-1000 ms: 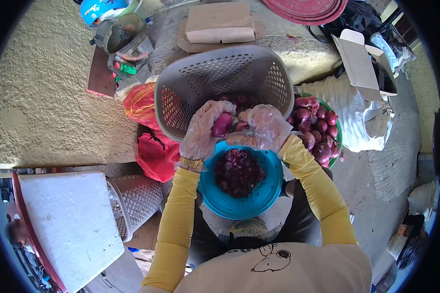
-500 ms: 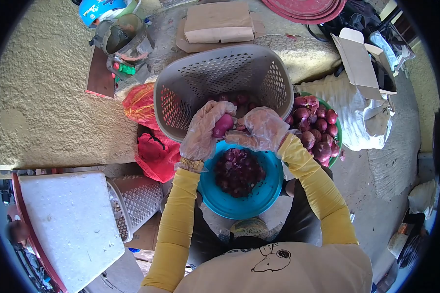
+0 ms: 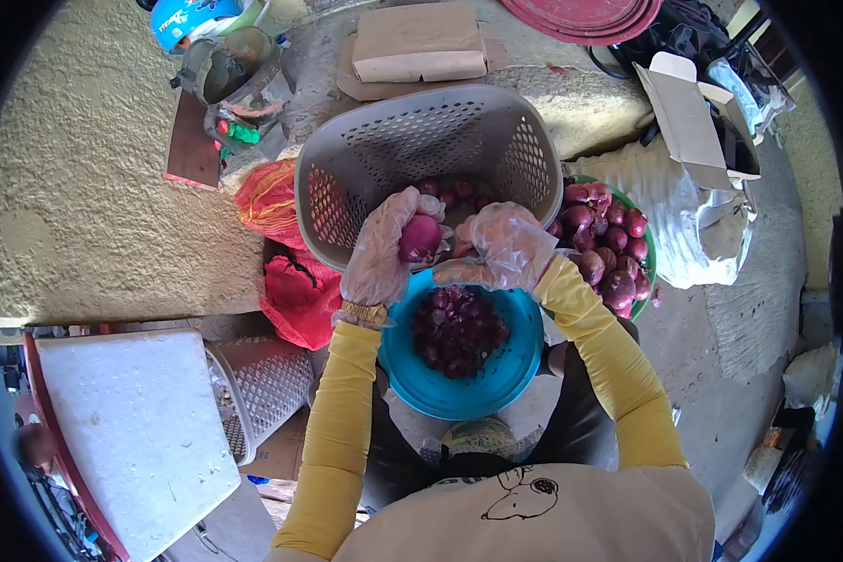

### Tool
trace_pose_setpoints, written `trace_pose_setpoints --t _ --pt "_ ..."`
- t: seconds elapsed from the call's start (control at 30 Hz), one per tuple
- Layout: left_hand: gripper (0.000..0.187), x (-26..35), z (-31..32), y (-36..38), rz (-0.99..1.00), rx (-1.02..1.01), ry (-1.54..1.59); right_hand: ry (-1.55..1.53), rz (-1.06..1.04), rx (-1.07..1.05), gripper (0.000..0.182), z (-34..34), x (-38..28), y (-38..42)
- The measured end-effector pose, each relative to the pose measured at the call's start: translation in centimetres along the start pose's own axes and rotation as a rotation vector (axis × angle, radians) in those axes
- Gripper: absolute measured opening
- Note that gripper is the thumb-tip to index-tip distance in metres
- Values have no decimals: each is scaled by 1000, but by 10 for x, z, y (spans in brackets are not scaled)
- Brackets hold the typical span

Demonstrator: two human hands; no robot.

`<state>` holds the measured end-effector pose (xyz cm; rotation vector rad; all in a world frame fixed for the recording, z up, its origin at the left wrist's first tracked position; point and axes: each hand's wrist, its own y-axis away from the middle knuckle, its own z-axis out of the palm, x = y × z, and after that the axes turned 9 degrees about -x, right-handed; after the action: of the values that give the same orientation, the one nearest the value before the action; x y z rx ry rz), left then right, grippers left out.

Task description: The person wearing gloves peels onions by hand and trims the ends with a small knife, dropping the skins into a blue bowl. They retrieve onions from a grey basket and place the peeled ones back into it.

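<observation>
A red onion (image 3: 420,238) is gripped in my left hand (image 3: 380,245), which wears a clear plastic glove above the near rim of the grey perforated basket (image 3: 412,112). Just right of it, my gloved right hand (image 3: 508,247) has its fingers curled towards the onion; what it holds, if anything, is hidden. Several onions lie at the bottom of the basket. Below my hands stands a blue basin (image 3: 459,403) with dark red pieces and peels (image 3: 457,332) in it. More red onions (image 3: 613,248) fill a green-rimmed container on the right.
Red mesh bags (image 3: 300,300) lie left of the basket. A white board (image 3: 136,431) and a second perforated basket (image 3: 272,384) are at the lower left. Cardboard (image 3: 420,42) lies behind the basket. An open box (image 3: 688,122) and a white sack (image 3: 646,206) are at right.
My left hand has shifted slightly left and down with the onion, opening a small gap between the onion and my right hand's fingers. My right hand has turned slightly.
</observation>
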<state>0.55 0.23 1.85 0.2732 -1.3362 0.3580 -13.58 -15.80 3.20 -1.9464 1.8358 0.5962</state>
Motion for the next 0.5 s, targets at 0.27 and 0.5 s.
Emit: trace_pose_setpoints --t 0.27,0.5 --pt "38 -3 -2 -3 -148 95 496 176 44 48 68 0 -9 1" --pt "40 -10 3 -5 -173 196 760 122 146 188 69 2 -15 -3"
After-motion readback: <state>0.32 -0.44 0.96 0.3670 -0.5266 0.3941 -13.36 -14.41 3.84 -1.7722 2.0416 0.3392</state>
